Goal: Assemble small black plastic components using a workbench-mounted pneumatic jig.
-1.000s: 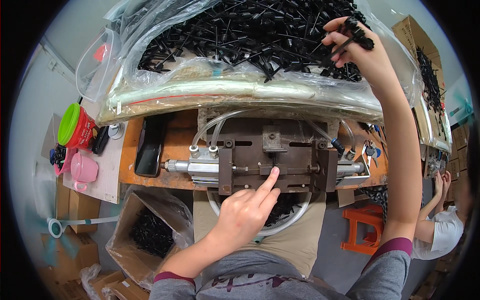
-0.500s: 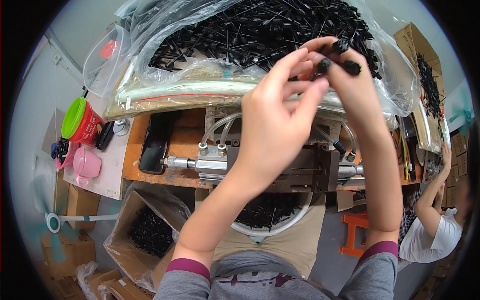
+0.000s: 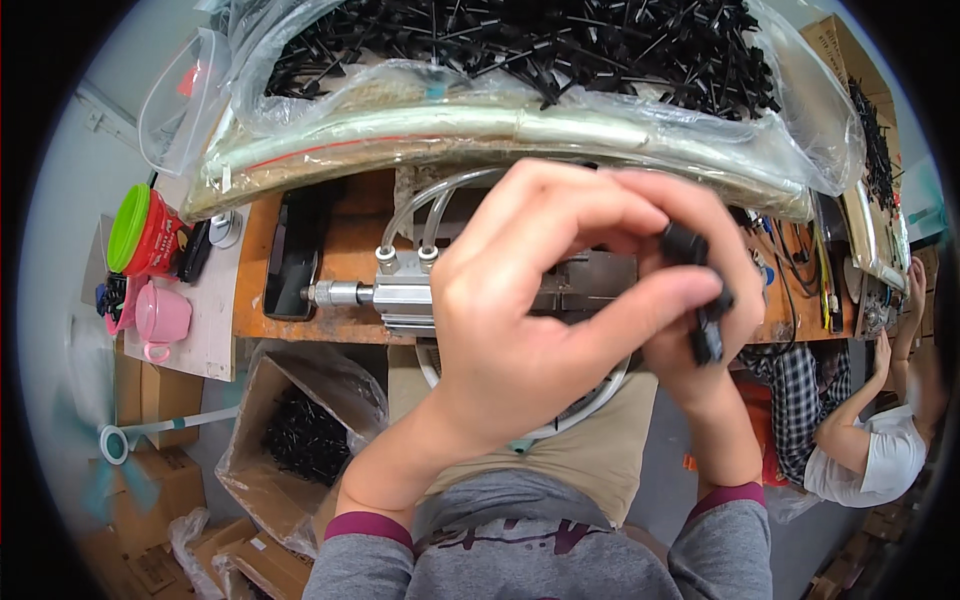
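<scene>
Black plastic parts (image 3: 700, 300) pinched between left hand (image 3: 540, 300) and right hand (image 3: 700, 330).

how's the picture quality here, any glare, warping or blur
Head view: strong fisheye warping bends the wooden bench edge and leaves black corners; light is even with soft shadows; bright glare streaks run along the clear plastic bag holding black parts; the left hand and right hand, close to the lens, look oversized and slightly soft, as does the small black part they hold.
</scene>
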The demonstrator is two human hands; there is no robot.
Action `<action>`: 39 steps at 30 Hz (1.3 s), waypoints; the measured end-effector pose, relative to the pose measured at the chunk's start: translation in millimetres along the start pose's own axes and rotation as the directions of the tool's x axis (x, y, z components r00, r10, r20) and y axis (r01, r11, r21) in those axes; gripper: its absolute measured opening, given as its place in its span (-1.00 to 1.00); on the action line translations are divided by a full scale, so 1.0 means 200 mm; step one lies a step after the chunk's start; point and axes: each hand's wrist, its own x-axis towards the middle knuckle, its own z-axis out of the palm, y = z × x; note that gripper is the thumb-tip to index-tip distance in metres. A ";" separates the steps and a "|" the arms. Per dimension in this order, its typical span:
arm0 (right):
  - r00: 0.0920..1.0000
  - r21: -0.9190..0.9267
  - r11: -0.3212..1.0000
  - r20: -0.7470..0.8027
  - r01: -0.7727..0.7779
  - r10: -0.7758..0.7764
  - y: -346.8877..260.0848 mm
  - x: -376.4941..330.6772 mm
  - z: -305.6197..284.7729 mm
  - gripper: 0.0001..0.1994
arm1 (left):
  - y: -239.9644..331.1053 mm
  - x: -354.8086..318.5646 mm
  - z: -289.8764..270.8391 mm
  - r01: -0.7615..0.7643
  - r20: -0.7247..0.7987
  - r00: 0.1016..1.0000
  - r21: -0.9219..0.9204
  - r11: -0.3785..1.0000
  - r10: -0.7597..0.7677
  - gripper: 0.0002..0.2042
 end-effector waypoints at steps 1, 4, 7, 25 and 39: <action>1.000 -0.007 1.000 0.018 0.023 -0.022 -0.01 -0.04 0.01 -0.63 | -0.01 -0.05 0.00 0.023 0.011 1.000 -0.016 1.000 -0.023 -0.64; 0.997 0.004 0.998 0.053 0.064 -0.064 -0.03 -0.15 0.04 -0.60 | -0.02 -0.16 -0.02 0.078 0.062 0.995 -0.046 0.996 -0.076 -0.62; 0.998 0.095 0.995 0.055 -0.010 0.005 -0.06 -0.25 0.04 -0.64 | 0.03 -0.20 -0.08 0.020 0.140 0.989 0.132 0.991 -0.039 -0.62; 0.669 0.484 0.586 -0.001 -0.650 0.743 -0.16 -0.37 -0.12 -0.83 | -0.09 -0.43 -0.05 -0.231 0.420 0.900 0.690 0.686 -0.119 -0.73; 0.521 0.551 0.300 0.301 -0.779 0.799 -0.20 -0.34 -0.09 -0.79 | 0.03 -0.43 -0.09 -0.066 0.354 0.935 0.248 0.967 -0.027 -0.65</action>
